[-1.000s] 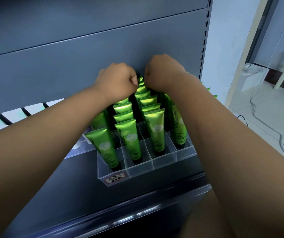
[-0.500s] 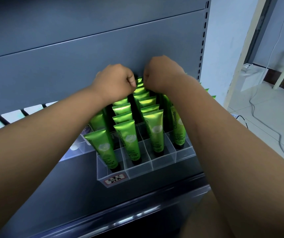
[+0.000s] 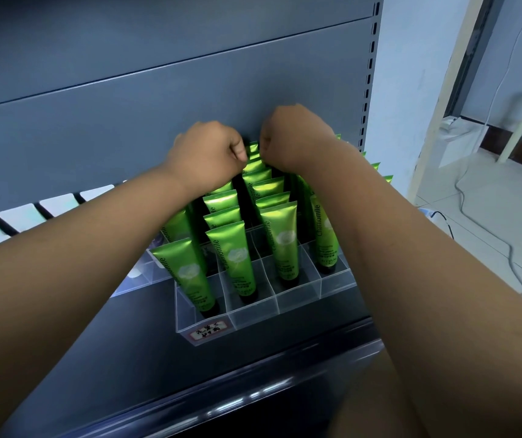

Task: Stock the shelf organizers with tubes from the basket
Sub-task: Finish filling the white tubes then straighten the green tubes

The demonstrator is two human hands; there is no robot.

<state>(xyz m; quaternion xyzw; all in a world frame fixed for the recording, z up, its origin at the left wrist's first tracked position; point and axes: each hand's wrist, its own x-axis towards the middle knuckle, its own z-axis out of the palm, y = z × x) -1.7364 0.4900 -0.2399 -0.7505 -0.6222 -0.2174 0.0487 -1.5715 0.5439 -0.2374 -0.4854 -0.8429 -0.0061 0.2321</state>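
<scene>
- The clear organizer (image 3: 253,314) on the shelf (image 3: 127,358) looks nearly stocked: green tubes (image 3: 232,260) stand upright, cap down, in row after row, from the front compartments to the back.
- The front right compartment looks empty; beyond that I cannot tell what is left, and the basket is out of view.
- The left hand (image 3: 209,153) is curled into a fist at the back of the organizer, against the rearmost tubes (image 3: 253,150); its fingertips are hidden, so I cannot tell whether the grip pinches a tube.
- The right hand (image 3: 294,134) is likewise curled, close beside the left, over the same back row; what its grip holds is hidden too.
</scene>
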